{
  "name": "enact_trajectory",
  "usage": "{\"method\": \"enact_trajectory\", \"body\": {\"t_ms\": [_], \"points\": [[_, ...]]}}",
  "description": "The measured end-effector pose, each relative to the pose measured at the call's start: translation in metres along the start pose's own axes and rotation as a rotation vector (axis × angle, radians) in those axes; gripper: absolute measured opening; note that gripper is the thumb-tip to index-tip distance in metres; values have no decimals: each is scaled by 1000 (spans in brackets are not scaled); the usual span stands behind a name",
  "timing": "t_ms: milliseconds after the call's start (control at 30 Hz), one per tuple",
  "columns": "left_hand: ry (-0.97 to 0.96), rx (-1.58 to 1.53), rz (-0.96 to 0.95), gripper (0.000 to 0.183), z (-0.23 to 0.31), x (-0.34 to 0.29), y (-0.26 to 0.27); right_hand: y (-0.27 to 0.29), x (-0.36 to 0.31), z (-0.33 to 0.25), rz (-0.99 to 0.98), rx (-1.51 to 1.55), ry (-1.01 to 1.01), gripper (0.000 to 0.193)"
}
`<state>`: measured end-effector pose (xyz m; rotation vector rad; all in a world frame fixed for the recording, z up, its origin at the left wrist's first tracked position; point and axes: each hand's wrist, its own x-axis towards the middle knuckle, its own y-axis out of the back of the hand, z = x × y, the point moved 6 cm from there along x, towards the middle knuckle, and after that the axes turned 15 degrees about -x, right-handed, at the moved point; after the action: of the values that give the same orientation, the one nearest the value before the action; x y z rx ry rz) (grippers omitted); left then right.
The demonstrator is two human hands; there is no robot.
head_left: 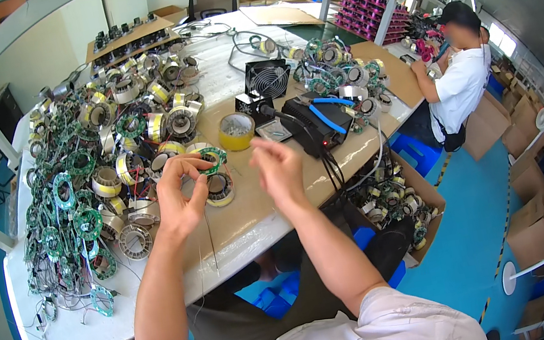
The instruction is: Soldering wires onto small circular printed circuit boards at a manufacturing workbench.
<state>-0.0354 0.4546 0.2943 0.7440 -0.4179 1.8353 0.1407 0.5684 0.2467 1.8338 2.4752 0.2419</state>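
**A crowded white-topped worktable (pixel 31 322) spans your view**

A tangled heap of yellow-and-silver wound metal coils and green ring-shaped circuit boards (pixel 104 148) fills its left half. In the upper right, a person in a white shirt and black cap (pixel 463 74) stands beside the table. An open brown cardboard box (pixel 432 211), right of lower centre, holds more coils.

Your left hand (pixel 182 194), at centre, has thumb and forefinger closed on the edge of one green ring-shaped board (pixel 214 158). Your right hand (pixel 278 171) is raised to its right, fingers partly curled; blur hides whether they grip anything.

Above your right hand in the frame sits a black square fan (pixel 269 81); blue-handled pliers (pixel 328 118) lie right of it. A yellow tape roll (pixel 236 132) stands between your hands, farther up. Just below the pinched board is a single cream-and-yellow wound coil (pixel 220 192).
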Motion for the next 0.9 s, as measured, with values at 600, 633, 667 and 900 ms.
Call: {"method": "enact_trajectory", "body": {"t_ms": [600,633,667,900], "points": [[63,-661,314,10,-16,-1,14,114,34,-86,40,-452,605,12],[119,-683,360,10,-28,-12,30,114,56,-90,-21,-449,514,11],[170,-696,367,10,-31,-14,30,137,74,-97,-2,-365,492,12],[359,-653,333,12,-40,-15,9,288,218,-146,466,-848,524,28]]}}
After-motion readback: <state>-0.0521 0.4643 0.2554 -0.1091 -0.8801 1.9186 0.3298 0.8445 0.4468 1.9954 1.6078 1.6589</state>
